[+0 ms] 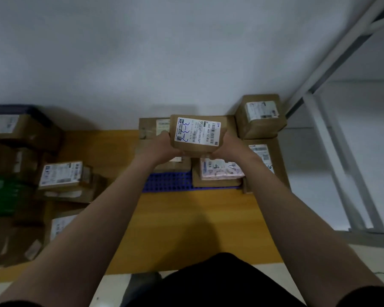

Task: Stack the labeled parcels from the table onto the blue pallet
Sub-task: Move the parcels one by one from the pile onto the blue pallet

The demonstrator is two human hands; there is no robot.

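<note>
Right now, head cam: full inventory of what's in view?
held parcel: 1, brown with a white label, above the pallet stack
blue pallet: 1, blue, centre, on the yellow surface
pallet parcels: at least four, brown with white labels, on the pallet by the wall
pink parcel: 1, pink patterned, on top of a brown box at the pallet front
left pile parcels: several, brown, exact count unclear, far left
green box: 1, green, left edge
yellow surface: 1, yellow, under everything
white frame: 1, white, right side
left hand: 1, grips the held parcel's left edge
right hand: 1, grips its right edge
</note>
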